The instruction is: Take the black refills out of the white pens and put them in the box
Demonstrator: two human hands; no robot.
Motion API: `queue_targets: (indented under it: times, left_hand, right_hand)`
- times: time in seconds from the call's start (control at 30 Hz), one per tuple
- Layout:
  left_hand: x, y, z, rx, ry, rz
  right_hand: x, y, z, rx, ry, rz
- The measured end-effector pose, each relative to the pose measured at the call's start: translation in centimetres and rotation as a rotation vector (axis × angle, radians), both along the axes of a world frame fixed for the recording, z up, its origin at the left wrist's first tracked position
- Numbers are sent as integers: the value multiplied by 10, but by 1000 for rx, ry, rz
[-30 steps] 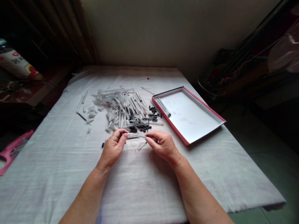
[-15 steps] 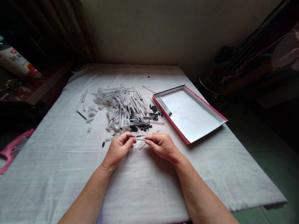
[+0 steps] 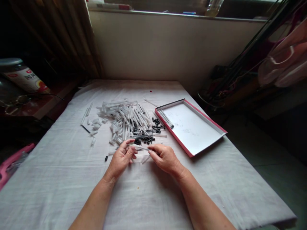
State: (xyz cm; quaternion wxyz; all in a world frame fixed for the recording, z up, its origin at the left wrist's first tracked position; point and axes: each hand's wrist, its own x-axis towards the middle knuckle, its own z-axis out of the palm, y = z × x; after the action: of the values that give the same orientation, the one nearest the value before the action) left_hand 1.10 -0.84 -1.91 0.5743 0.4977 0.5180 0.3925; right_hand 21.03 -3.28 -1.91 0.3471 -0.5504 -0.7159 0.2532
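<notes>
Between the thumb and fingers of my right hand is a thin translucent pen barrel, its free end pointing left. My left hand is at that end, thumb and forefinger spread apart, the barrel passing near the fingertips without a visible grip. Just beyond both hands lies a heap of pen barrels, with dark refills and small black pen plugs along its right side. Clear pen caps lie on its near left side. One black plug sits alone by my left hand.
To the right, a shallow white box lid with a red rim holds several pens along its left wall. A white cloth covers the table. A labelled jar and a pink object are at the left.
My left thumb and forefinger have parted from their pinch on the barrel's left end, while my right hand keeps hold. The camera view has tilted up, showing a window ledge.
</notes>
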Motion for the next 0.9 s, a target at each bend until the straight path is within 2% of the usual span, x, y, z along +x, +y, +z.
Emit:
queue_targets:
  times: [0.1,0.2,0.23,0.3,0.37,0.43,0.67,0.9]
  left_hand:
    - [-2,1,3,-16,-74,44]
    - [-3,3,2,-37,-80,27]
    - [-3,4,1,-36,-73,19]
    - [-2,5,0,-28,-64,11]
    - [-1,5,-1,-22,-63,14]
    - [0,4,-1,-19,-64,18]
    - [1,4,-2,-25,-56,22]
    - [1,4,-8,-16,-37,9]
  right_hand:
    - [22,15,13,66,38,-178]
    - [61,49,28,89,-7,-472]
    - [74,62,31,45,-75,-571]
    - [96,89,34,-137,-239,-695]
    - [110,112,31,-308,-389,-708]
    - [113,128,26,-352,-433,-703]
    - [98,148,3,-343,-466,-628]
    - [98,152,-3,-311,-497,-531]
